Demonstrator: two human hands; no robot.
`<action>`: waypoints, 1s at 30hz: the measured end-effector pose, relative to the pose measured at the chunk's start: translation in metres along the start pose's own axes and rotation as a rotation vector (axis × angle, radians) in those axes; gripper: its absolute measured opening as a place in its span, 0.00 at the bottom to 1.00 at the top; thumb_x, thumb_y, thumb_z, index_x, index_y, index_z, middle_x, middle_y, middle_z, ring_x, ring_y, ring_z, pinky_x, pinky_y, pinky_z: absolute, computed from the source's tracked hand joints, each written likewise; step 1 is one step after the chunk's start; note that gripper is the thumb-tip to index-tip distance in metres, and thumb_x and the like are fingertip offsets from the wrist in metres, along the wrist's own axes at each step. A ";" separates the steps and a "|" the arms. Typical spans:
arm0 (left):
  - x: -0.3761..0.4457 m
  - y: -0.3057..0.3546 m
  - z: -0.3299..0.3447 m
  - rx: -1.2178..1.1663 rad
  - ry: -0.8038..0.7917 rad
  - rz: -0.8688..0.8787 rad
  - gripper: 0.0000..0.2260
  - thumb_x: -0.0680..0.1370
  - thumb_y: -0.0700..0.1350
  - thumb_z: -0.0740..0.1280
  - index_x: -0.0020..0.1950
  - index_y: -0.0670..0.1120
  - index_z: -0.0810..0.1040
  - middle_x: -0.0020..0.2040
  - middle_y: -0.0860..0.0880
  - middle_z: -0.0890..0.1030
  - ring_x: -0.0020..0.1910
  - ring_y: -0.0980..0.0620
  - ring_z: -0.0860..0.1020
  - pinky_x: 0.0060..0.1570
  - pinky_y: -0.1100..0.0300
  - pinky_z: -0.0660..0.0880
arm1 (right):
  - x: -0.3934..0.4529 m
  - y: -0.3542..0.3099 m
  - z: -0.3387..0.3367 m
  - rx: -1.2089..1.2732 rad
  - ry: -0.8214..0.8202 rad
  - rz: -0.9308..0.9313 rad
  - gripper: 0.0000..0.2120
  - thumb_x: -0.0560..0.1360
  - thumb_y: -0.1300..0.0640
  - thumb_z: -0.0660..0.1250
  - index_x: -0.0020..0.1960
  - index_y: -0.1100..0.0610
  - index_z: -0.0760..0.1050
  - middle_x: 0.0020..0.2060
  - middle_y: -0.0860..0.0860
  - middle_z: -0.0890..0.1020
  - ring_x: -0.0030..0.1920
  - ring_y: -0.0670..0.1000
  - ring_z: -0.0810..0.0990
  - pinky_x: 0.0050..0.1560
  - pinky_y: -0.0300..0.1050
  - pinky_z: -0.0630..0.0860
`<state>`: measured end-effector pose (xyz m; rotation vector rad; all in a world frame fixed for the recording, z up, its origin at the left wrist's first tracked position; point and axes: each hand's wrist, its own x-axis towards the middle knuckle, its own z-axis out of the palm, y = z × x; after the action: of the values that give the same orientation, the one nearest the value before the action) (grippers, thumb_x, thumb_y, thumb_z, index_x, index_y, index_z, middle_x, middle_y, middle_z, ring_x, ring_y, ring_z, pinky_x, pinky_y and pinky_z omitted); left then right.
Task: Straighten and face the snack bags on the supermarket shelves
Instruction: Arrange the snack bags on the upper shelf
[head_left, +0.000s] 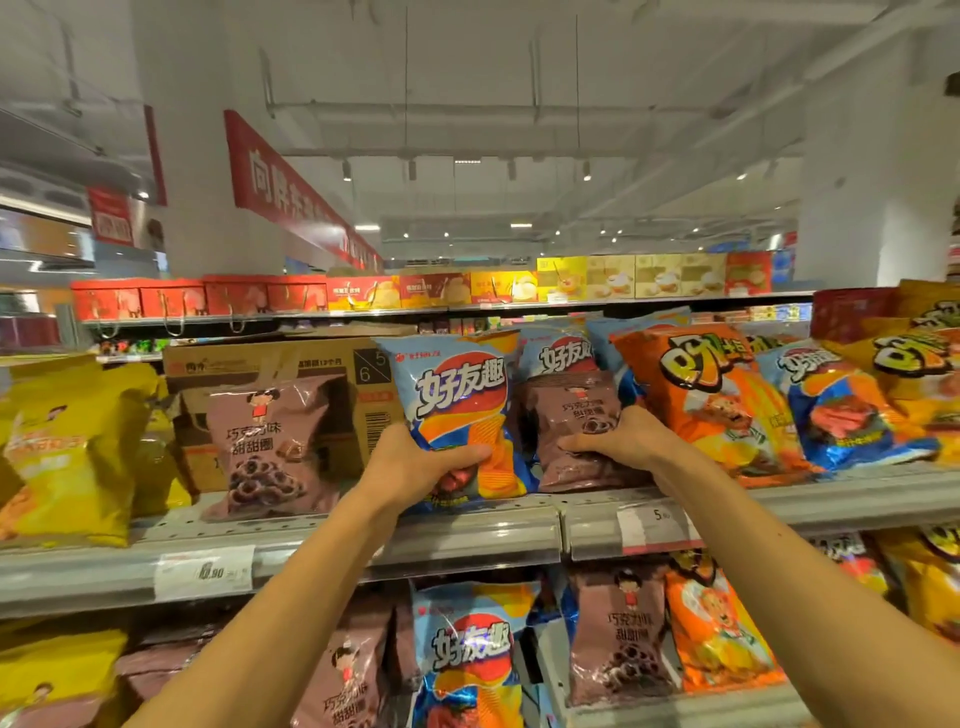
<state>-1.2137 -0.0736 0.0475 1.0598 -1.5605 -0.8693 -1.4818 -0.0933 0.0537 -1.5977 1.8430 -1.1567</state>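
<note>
On the top shelf (467, 535), my left hand (415, 462) grips the lower part of an upright blue and orange chip bag (457, 395). Just to its right my right hand (618, 436) holds a mauve chocolate ring snack bag (566, 415), which leans back against more blue bags. A second mauve ring bag (270, 447) stands alone further left, in front of a cardboard box (291, 374). Orange bags (711, 395) and blue bags (841, 410) lean to the right. Yellow bags (72, 447) fill the left end.
Price tags (205, 571) sit on the shelf's front rail. The shelf below holds more blue bags (467, 654), mauve bags (618, 629), orange and yellow bags. Red and yellow gift boxes (363, 293) line a farther shelf beyond.
</note>
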 end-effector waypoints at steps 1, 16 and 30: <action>-0.001 -0.001 -0.002 -0.002 0.018 0.009 0.12 0.67 0.46 0.81 0.45 0.45 0.83 0.35 0.49 0.85 0.30 0.55 0.82 0.30 0.67 0.76 | -0.002 0.000 0.001 -0.011 0.020 -0.026 0.25 0.65 0.45 0.83 0.53 0.59 0.81 0.49 0.54 0.85 0.48 0.52 0.82 0.49 0.46 0.78; 0.014 0.021 0.067 -0.046 0.020 0.122 0.15 0.65 0.50 0.82 0.47 0.48 0.81 0.36 0.50 0.85 0.31 0.56 0.81 0.33 0.64 0.77 | -0.075 0.017 -0.068 -0.085 0.459 -0.206 0.34 0.66 0.37 0.79 0.61 0.55 0.70 0.53 0.51 0.81 0.55 0.58 0.80 0.53 0.61 0.80; 0.032 0.022 0.135 0.133 -0.306 0.025 0.11 0.74 0.51 0.75 0.44 0.44 0.80 0.36 0.49 0.81 0.32 0.54 0.77 0.38 0.61 0.74 | -0.117 0.066 -0.082 0.025 0.475 -0.148 0.32 0.65 0.42 0.81 0.60 0.52 0.70 0.50 0.45 0.80 0.56 0.53 0.81 0.53 0.53 0.78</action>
<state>-1.3531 -0.0934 0.0480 1.0331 -1.9051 -0.9541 -1.5562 0.0414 0.0231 -1.5627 1.9999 -1.7393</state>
